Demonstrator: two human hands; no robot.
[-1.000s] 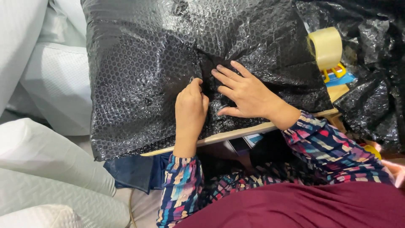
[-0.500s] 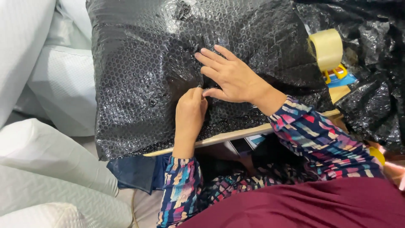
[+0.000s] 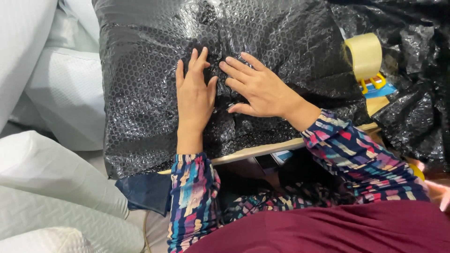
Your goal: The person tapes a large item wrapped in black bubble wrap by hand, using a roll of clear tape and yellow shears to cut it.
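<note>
A large parcel wrapped in black bubble wrap (image 3: 140,93) lies on a wooden board in front of me. My left hand (image 3: 193,93) lies flat on the wrap, fingers spread and pointing away. My right hand (image 3: 257,86) rests flat beside it, palm down, fingers pointing left toward a crease in the wrap. The two hands nearly touch at the thumbs. Neither hand holds anything. Both sleeves have a bright multicoloured pattern.
A tape dispenser with a roll of clear tape (image 3: 364,56) and a yellow and blue handle sits to the right on the board (image 3: 262,150). More black bubble wrap (image 3: 417,93) is heaped at far right. White padded bundles (image 3: 56,112) lie to the left.
My left hand opened from a closed pinch on the wrap and slid up to lie flat. My right hand moved up and left, pressing the fold down.
</note>
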